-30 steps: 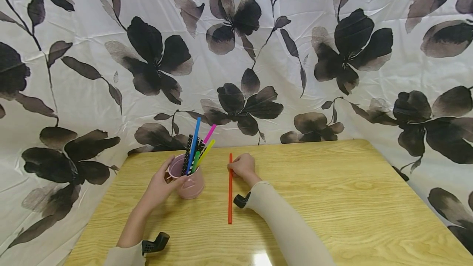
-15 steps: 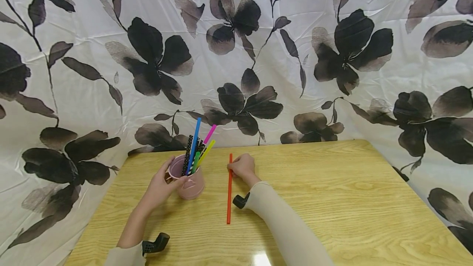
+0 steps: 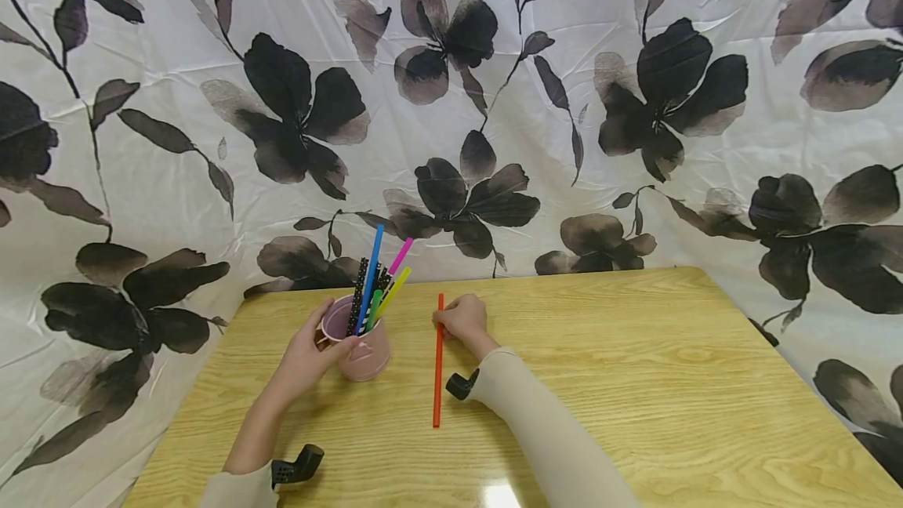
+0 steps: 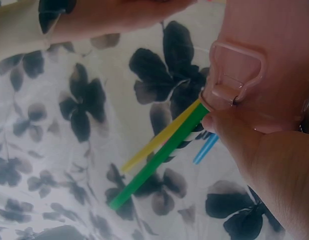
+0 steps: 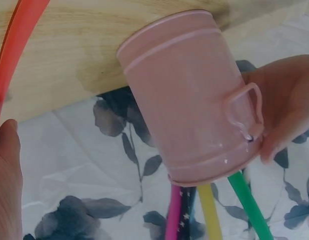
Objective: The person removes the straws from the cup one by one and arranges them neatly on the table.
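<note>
My left hand (image 3: 306,359) grips a pink metal cup (image 3: 367,359) with a small side handle, its thumb at the rim. In the left wrist view, the thumb (image 4: 234,137) presses near the cup's rim and handle. Several straws stand in the cup: a blue straw (image 3: 370,277), a pink straw (image 3: 400,255), a yellow straw (image 3: 395,290), a green straw (image 3: 373,310) and black patterned ones (image 3: 356,296). To the right of the cup, my right hand (image 3: 464,317) pinches a red straw (image 3: 438,382) near its far end. The red straw lies lengthwise, pointing away from me.
Both hands are over a wood-grain table (image 3: 635,367). A white cloth (image 3: 564,139) with dark flowers hangs behind its far edge and along the sides. Each wrist carries a small black camera, the left camera (image 3: 299,465) and the right camera (image 3: 462,385).
The red straw's near end has shifted slightly left since one second ago. Both hands and the cup have stayed in place.
</note>
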{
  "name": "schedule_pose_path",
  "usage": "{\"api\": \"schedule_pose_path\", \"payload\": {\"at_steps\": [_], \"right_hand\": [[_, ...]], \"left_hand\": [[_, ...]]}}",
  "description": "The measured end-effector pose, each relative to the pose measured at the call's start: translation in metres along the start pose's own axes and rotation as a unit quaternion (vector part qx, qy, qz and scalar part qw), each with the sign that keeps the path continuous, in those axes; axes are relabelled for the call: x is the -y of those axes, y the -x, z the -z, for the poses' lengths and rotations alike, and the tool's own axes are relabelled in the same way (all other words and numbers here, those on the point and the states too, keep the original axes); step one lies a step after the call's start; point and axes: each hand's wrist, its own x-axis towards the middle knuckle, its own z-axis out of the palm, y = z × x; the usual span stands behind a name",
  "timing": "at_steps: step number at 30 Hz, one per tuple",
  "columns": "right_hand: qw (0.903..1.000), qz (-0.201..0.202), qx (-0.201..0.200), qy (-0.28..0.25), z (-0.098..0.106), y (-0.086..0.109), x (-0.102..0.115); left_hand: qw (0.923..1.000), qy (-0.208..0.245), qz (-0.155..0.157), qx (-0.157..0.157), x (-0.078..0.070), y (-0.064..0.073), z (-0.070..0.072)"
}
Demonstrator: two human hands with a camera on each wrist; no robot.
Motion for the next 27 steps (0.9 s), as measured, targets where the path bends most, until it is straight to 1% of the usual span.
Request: {"api": "schedule_pose_path", "payload": {"at_steps": [2,7,11,15,19,24,27], "right_hand": [[1.0,0.005,-0.003,0.006,0.002,0.001,0.001],[0.9988,0.036,-0.012,0.03,0.008,0.006,0.01],[0.9979,0.062,-0.014,0.011,0.014,0.011,0.022],[0.9966,0.078,-0.007,-0.026,0.02,0.019,0.036],[0.993,0.093,0.02,-0.07,0.024,0.03,0.051],[0.9802,0.124,0.052,-0.145,0.026,0.046,0.068],[0.9731,0.144,0.061,-0.17,0.025,0.055,0.077]], "left_hand": [[1.0,0.0,-0.002,0.001,0.0,0.0,0.0],[0.9999,0.014,-0.006,0.004,0.0,0.0,-0.001],[0.9997,0.023,-0.01,0.008,-0.001,0.0,0.0],[0.9996,0.023,-0.013,0.006,-0.002,0.001,0.0],[0.9998,0.016,-0.012,0.003,-0.003,0.001,0.0],[0.9999,0.009,-0.005,-0.001,-0.003,0.001,-0.001],[1.0,0.007,-0.003,-0.002,-0.004,0.001,-0.001]]}}
